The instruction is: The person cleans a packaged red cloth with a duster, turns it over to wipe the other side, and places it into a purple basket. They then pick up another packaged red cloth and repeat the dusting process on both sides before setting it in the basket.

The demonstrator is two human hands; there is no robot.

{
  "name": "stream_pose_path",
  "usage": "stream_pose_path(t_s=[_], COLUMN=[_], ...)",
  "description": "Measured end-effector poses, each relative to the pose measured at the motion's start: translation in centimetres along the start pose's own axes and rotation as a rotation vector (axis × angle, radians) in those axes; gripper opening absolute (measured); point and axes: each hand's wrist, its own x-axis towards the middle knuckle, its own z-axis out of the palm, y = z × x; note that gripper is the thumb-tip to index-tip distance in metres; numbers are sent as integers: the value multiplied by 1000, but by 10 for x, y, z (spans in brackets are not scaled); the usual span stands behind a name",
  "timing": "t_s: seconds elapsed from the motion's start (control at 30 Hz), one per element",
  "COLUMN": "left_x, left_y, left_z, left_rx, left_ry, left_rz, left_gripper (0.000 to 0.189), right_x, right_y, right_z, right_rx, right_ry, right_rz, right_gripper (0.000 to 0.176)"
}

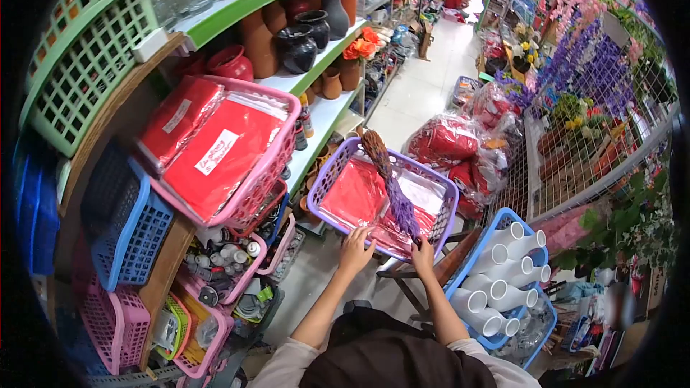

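Observation:
A purple basket (451, 205) rests on a stand in front of me, with red plastic-wrapped packs (353, 190) and a white pack (419, 191) inside. Across the basket lies a bunch of dried stems (390, 179), brown at the far end and purple at the near end. My left hand (356, 250) is at the near rim, its fingers apart over the red packs. My right hand (422, 255) is closed at the near right rim, by the purple tips; what its fingers hold is too small to make out.
Shelves with vases (295, 49) and a pink basket (293, 111) of red packs stand left. A blue basket of white vases (496, 289) is at right. Bagged red goods (442, 139) lie beyond, beside a wire rack (532, 165) and the aisle floor (431, 79). A person (454, 0) is far off.

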Motion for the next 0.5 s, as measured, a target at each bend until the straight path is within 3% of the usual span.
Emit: stream_pose_path(t_s=[0.1, 0.27, 0.33, 0.37, 0.5], left_x=[14, 40, 56, 65, 85], left_y=[-16, -54, -66, -68, -68], left_z=[19, 63, 77, 78, 85], left_rx=[118, 182, 358, 363, 629], left_ry=[-181, -306, -268, -395, -485], left_rz=[-96, -215, -183, -287, -380], left_gripper=[35, 37, 44, 54, 72], right_x=[-4, -11, -12, -12, -11], right_y=[-12, -10, -14, -12, -8], right_z=[-16, -20, -21, -18, -18], right_rx=[-79, 12, -28, -13, 32], right_ry=[11, -41, 2, 74, 89], right_rz=[80, 220, 213, 152, 167], right_gripper=[30, 36, 37, 38, 38])
